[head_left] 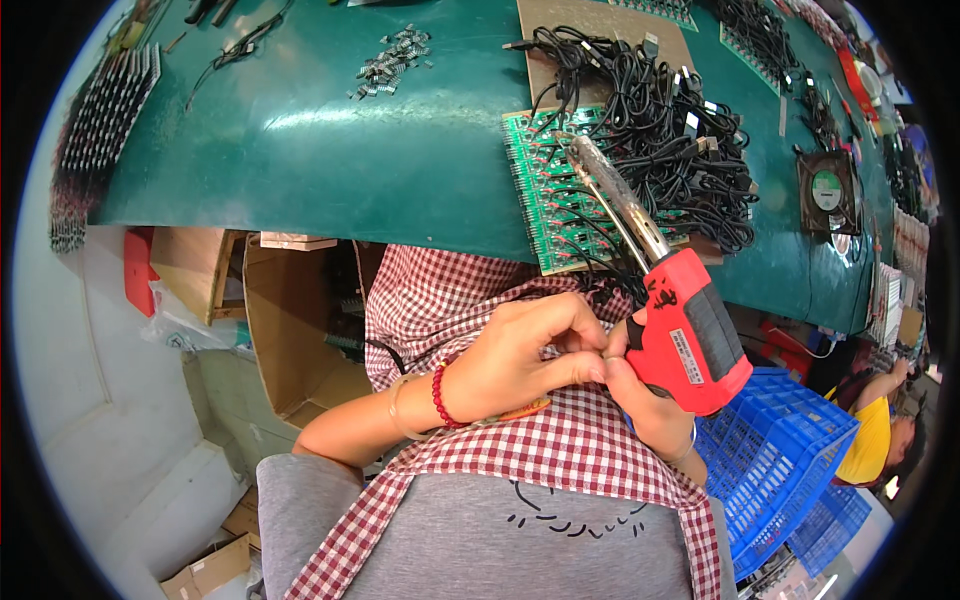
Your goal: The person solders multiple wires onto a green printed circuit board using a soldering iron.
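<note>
red-and-black plastic gun-shaped soldering tool [690, 335], at 3 o'clock from the meeting hands, its metal barrel [622, 195] aimed toward 11: held in the curled right hand [655, 412]. the left hand [525, 350] is pinched, thumb to fingers; anything between cannot be told. the tool is probably light and rigid, its barrel possibly hot; the plastic grip suits holding. at 12 o'clock, a green circuit-board panel [545, 185] with black cables [690, 130]. containers: blue lattice plastic crate [775, 430], 4 o'clock, contents unclear; brown cardboard box [275, 335], 9 o'clock, interior dark.
</note>
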Demonstrator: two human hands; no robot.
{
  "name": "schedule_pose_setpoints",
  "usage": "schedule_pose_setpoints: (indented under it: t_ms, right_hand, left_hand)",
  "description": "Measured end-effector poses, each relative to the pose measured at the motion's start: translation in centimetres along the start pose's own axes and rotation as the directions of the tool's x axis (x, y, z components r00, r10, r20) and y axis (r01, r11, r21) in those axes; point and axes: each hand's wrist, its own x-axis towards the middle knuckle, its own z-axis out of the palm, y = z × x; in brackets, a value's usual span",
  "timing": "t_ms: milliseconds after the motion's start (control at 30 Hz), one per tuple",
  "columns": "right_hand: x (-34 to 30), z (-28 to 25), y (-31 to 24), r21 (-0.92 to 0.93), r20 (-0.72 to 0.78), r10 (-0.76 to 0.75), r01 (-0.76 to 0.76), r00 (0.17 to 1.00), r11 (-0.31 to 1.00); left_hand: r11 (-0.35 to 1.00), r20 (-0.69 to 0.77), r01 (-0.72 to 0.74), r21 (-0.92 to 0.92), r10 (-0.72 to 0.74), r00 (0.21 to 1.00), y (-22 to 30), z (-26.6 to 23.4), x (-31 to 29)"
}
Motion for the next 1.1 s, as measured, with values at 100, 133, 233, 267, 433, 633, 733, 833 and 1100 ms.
schedule_pose_setpoints:
  t_ms: [100, 133, 233, 267, 433, 633, 733, 833, 1100]
  right_hand:
    - [0.6, 0.7, -0.5, -0.055, -0.037, 0.090, -0.092, 0.995, 0.994]
    - [0.5, 0.8, -0.4, -0.002, -0.057, 0.143, -0.144, 0.988, 0.990]
    - [0.1, 0.9, 1.2, -0.184, -0.137, -0.018, -0.008, 0.990, 0.983]
    - [0.1, 0.9, 1.2, -0.183, -0.133, -0.017, -0.007, 0.991, 0.983]
    - [0.0, 0.7, 1.5, -0.186, -0.074, 0.152, -0.163, 0.986, 0.969]
    - [-3.4, -3.1, 3.9, -0.204, -0.168, -0.035, 0.000, 0.985, 0.979]
    - [-5.3, -4.1, 4.7, -0.066, -0.162, 0.048, -0.059, 0.986, 0.996]
    - [-6.8, -4.5, 5.0, -0.037, -0.154, 0.103, -0.110, 0.983, 0.993]
    - [-8.0, -4.9, 6.2, -0.106, -0.186, 0.187, -0.209, 0.965, 0.972]
  left_hand:
    - [0.986, 0.015, 0.164, 0.027, -0.164, 0.986, 0.5, -0.4, -0.6]
    - [0.976, 0.015, 0.217, 0.024, -0.218, 0.976, 0.9, -0.5, -0.7]
    - [0.971, 0.002, 0.197, 0.135, -0.199, 0.980, 1.4, -0.8, -0.6]
    - [0.961, 0.032, 0.174, 0.214, -0.185, 0.982, 1.7, -1.0, -0.5]
    - [0.928, 0.128, 0.256, 0.270, -0.298, 0.946, 1.8, -2.4, 0.2]
    - [0.753, -0.069, 0.629, -0.196, -0.650, 0.757, -0.8, -5.1, 1.5]
    - [0.726, -0.058, 0.655, -0.208, -0.678, 0.733, -1.4, -4.9, 1.8]
    - [0.740, -0.064, 0.640, -0.210, -0.663, 0.746, -1.6, -4.9, 1.8]
    - [0.726, -0.050, 0.648, -0.230, -0.674, 0.737, -1.7, -5.1, 1.8]
